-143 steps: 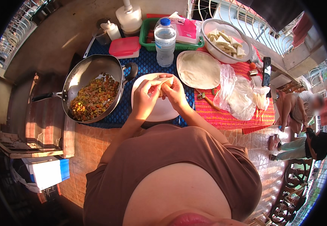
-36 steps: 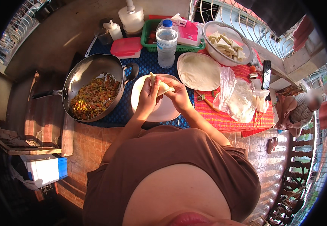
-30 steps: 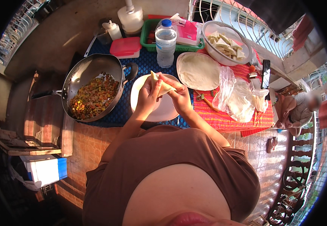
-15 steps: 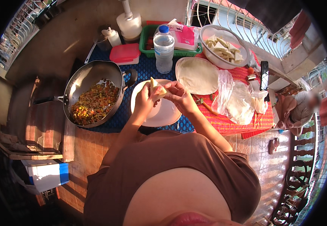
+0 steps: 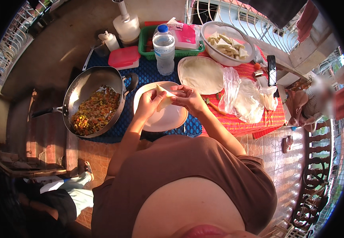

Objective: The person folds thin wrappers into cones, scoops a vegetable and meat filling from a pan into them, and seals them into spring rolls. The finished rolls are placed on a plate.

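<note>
Above the white plate (image 5: 166, 121), both my hands hold one pale, folded, triangular samosa (image 5: 164, 102). My left hand (image 5: 149, 104) pinches its left side, with the thumb lying on the wrapper. On the other side, the fingers and thumb of my right hand (image 5: 192, 101) close on its edge. Whether filling sits inside is hidden. To the left, a deep pan (image 5: 118, 79) contains a cooked mix of diced vegetables (image 5: 94, 111). Round flat wrappers (image 5: 200, 74) lie on a plate beyond my right hand. At the far right, a clear bowl (image 5: 249, 37) holds several folded samosas (image 5: 227, 47).
A water bottle (image 5: 164, 51) stands behind the plate, before a green basket (image 5: 145, 41). A red-lidded container (image 5: 123, 57) is at the back left. Plastic bags (image 5: 248, 99) lie on the red cloth. A person (image 5: 67, 198) is at lower left, another (image 5: 308, 101) at right.
The samosa has turned in my fingers, its broad pale side now showing. My hands stay over the plate. A person has come into view at lower left, and the whole view has shifted slightly.
</note>
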`<move>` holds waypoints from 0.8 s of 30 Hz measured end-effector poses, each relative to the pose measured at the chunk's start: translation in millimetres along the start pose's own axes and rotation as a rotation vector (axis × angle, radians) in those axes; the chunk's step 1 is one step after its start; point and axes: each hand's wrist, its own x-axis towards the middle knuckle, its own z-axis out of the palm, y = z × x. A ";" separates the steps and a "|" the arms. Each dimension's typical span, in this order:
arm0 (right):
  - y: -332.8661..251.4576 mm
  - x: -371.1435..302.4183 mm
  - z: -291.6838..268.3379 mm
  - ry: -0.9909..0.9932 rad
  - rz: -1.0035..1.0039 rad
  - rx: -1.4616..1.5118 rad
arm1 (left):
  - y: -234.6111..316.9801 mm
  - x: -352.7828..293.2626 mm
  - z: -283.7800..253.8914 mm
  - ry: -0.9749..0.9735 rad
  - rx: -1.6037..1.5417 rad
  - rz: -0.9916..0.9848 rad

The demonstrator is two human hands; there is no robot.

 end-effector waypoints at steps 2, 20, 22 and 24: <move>11.8 2.0 -2.8 0.034 -0.024 0.037 | -11.3 3.5 -2.4 0.000 -0.009 -0.018; 21.4 -11.9 11.7 0.288 -0.197 0.243 | -3.1 -14.9 10.9 0.111 0.196 0.269; 23.5 -11.9 13.3 0.285 -0.225 0.244 | -9.9 -14.7 12.2 0.159 0.134 0.333; 25.7 -13.8 19.4 0.268 -0.252 0.262 | -8.1 -14.4 14.2 0.199 0.086 0.355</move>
